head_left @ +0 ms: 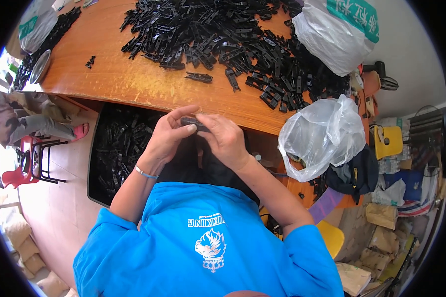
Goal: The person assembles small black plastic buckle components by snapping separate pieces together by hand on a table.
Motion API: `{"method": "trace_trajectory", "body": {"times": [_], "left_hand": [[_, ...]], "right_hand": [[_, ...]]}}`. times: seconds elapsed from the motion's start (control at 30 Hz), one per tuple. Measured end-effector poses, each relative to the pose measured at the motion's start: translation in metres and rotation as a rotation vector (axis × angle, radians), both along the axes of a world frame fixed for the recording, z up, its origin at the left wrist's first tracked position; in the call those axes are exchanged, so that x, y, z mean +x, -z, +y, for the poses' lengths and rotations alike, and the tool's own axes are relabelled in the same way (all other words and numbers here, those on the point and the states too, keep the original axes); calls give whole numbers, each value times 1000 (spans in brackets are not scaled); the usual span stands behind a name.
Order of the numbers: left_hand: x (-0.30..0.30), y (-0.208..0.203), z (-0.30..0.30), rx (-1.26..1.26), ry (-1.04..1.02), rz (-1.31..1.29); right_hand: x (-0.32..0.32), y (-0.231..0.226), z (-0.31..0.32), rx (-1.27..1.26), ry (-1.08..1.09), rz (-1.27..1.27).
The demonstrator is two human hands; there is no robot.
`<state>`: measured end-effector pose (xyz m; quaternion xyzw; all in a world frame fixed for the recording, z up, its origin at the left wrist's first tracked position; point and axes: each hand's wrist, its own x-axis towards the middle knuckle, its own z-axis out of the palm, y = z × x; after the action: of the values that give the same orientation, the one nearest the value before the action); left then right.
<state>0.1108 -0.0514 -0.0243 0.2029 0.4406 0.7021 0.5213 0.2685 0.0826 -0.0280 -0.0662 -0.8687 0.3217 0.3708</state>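
Just off the front edge of the wooden table [148, 91], both my hands come together around one small black plastic part [195, 123]. My left hand [169, 133] pinches its left end between thumb and fingers, the index finger stretched above it. On its other end, the fingers of my right hand [224, 137] are closed. The part is long and narrow, and my fingers cover much of it. Ahead lies a big heap of similar black plastic parts [203, 29]. Two loose ones, a flat part [199, 77] and a slanted part [232, 79], lie nearest to my hands.
A clear plastic bag [322, 136] sits at the table's right front, with a white sack [332, 37] behind it. Below the left edge stands a black bin [119, 153] of similar parts. A metal bowl [40, 67] and a seated person's leg [49, 123] are at left.
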Motion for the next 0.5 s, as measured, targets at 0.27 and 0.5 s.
{"method": "trace_trajectory", "body": {"times": [0.27,0.5], "left_hand": [[-37,-4,-52,-163,95,249],[-68,-32,-27,-317,-346,1497]], "right_hand": [[10,-20,-4,45,-135,-246],[72,-40,110,326,545,-477]]}}
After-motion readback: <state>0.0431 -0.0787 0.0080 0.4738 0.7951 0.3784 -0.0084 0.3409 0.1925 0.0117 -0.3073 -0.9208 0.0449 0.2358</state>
